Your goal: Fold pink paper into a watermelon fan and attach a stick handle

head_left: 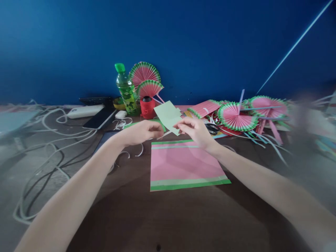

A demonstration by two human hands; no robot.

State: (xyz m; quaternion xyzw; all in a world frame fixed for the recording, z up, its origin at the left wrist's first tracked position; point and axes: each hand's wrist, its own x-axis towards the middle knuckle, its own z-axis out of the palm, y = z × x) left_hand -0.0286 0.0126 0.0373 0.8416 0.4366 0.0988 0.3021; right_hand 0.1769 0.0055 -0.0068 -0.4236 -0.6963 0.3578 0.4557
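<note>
Above the far edge of a pink sheet of paper [181, 162], both my hands are raised close together. My right hand [195, 131] pinches the lower right part of a pale green paper [166, 113], which is tilted and notched along its right side. My left hand [145, 132] has its fingers curled together, pointing toward the right hand. A thin pale strip [168, 133] shows by its fingertips; whether it is held I cannot tell. The pink sheet lies flat on the table, with light and dark green bands along its near and far edges.
Behind the hands stand a green-capped bottle [126, 89], a red container [147, 107] and folded watermelon-patterned fans [145, 75]. More fans [237, 117] and black scissors [212, 128] lie at right. White cables [56, 147] and a phone [99, 117] occupy the left.
</note>
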